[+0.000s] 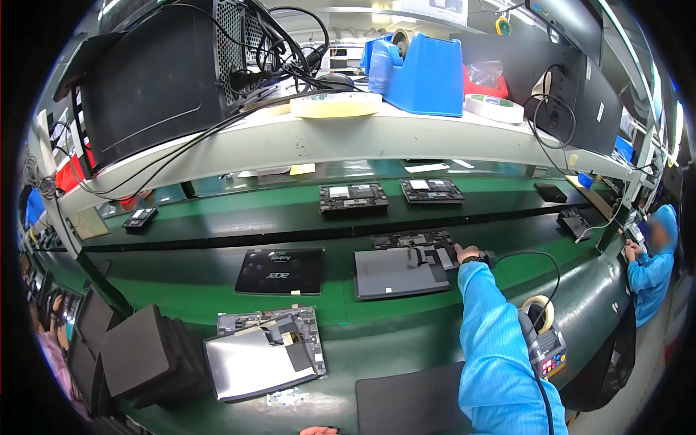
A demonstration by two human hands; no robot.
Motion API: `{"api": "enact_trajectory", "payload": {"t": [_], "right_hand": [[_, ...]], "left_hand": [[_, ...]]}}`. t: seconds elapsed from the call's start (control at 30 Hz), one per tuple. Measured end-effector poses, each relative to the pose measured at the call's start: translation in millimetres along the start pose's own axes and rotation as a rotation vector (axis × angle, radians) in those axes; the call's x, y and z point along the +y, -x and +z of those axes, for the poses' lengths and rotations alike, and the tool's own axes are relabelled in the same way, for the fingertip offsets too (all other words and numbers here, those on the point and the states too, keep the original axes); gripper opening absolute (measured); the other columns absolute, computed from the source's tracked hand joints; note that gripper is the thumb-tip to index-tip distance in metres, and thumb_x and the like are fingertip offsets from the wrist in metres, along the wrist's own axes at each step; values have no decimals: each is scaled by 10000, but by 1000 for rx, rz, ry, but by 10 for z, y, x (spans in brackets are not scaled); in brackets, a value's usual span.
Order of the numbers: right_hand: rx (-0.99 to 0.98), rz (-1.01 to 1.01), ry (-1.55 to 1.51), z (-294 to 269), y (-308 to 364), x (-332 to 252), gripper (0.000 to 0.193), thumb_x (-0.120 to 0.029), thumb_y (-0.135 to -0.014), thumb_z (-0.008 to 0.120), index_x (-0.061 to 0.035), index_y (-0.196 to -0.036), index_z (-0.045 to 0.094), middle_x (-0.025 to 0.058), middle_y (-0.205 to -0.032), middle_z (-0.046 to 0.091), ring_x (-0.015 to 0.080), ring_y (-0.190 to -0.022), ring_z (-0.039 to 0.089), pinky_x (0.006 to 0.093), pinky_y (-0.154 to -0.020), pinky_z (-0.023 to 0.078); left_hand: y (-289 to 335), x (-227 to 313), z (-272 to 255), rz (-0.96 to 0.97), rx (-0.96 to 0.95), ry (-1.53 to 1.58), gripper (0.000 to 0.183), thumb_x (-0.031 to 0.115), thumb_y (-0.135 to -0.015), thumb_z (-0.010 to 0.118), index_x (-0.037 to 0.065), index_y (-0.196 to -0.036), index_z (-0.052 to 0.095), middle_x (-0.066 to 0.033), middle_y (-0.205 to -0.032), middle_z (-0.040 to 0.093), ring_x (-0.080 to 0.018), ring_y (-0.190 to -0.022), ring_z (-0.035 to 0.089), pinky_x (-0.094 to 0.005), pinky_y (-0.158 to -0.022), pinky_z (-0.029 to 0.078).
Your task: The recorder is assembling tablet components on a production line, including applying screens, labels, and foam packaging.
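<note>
My right hand (467,254) reaches far forward in a blue sleeve. Its fingers are bent in at the right edge of an opened tablet (400,274), which has a grey flat panel in front and a dark circuit board behind. A black band with a coiled cord circles the wrist. Only a sliver of my left hand (319,431) shows at the lower edge; its fingers are mostly cut off. Nearest to it lies a dark flat mat (409,399). Another opened tablet (264,355), with a silvery panel over its board, lies at the left front.
A black tablet cover (279,272) lies left of the opened tablet. Two more opened units (354,197) sit farther back. Dark foam pads (141,351) are stacked at left. A tape dispenser (547,351) stands right of my arm. A shelf (326,138) spans above; a co-worker (652,261) is at right.
</note>
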State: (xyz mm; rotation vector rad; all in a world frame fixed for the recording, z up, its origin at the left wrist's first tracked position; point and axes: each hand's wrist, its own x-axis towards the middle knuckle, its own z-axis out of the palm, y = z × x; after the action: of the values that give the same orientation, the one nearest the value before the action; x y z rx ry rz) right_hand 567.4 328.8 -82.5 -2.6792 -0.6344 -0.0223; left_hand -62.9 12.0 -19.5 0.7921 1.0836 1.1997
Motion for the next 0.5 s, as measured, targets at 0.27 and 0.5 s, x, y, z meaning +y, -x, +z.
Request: {"api": "enact_trajectory", "payload": {"t": [0.27,0.5], "right_hand": [[-281,-269,-113,-204,593,-644,795,-664,-866,373,30,-1200,566,262,-1260,524,378,-1246,448,400,-1036,337],[-319,-314,-230,-307,836,-752,712,-617,-869,407,28,-1053,646,287,-1096,597,411,-1139,523,450,-939,407]], "left_hand": [[9,37,-80,33,38,29,151,128,-986,441,-5,-1003,511,-157,-930,615,-189,-743,628,-278,-590,538],[89,-17,-91,51,19,83,177,140,-981,457,-20,-1028,517,-148,-931,609,-178,-753,624,-268,-596,533]]}}
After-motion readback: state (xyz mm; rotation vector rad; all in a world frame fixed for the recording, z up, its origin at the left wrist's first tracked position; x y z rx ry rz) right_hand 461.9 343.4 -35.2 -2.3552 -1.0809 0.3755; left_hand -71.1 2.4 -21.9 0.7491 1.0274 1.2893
